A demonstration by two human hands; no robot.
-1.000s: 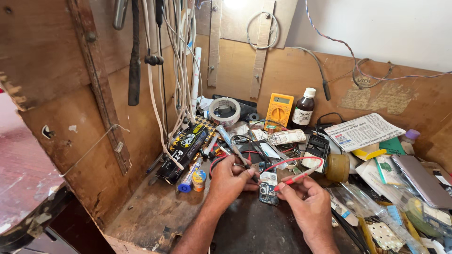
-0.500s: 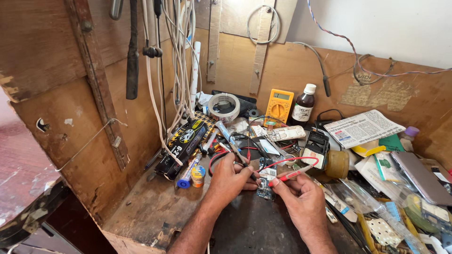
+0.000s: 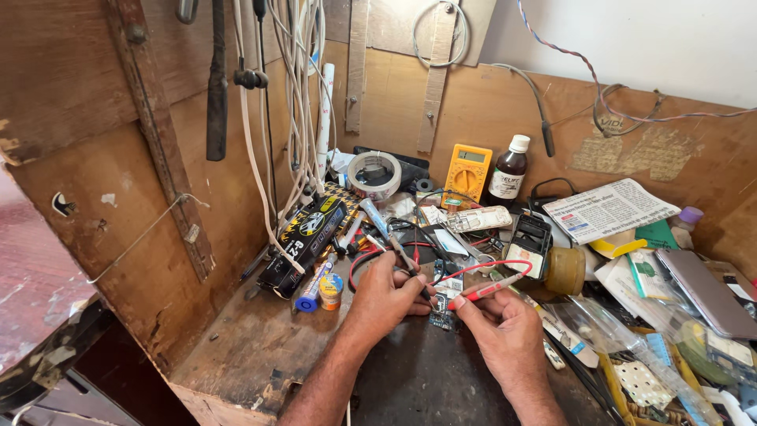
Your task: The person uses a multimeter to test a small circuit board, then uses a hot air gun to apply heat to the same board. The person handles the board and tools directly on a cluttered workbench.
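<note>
Both hands are working close together over a small circuit board [image 3: 441,309] that is lying on the dark wooden bench [image 3: 260,347], near its middle. The left hand [image 3: 384,296] is closed around a black probe [image 3: 410,264], and its tip is pointing down to the board. The right hand [image 3: 505,335] is pinching a red probe [image 3: 493,289] between thumb and fingers; this tip is also reaching the board from the right side. A red wire [image 3: 489,266] is curving from the red probe up toward the back of the bench. Behind the hands, a yellow multimeter [image 3: 467,173] is leaning on the back wall, just beside a brown bottle with a white cap [image 3: 509,167]. A roll of tape [image 3: 374,175] is standing to the left of the meter. A folded newspaper [image 3: 609,210] is lying at the right, and white cables [image 3: 296,102] are hanging down the left wall.
</note>
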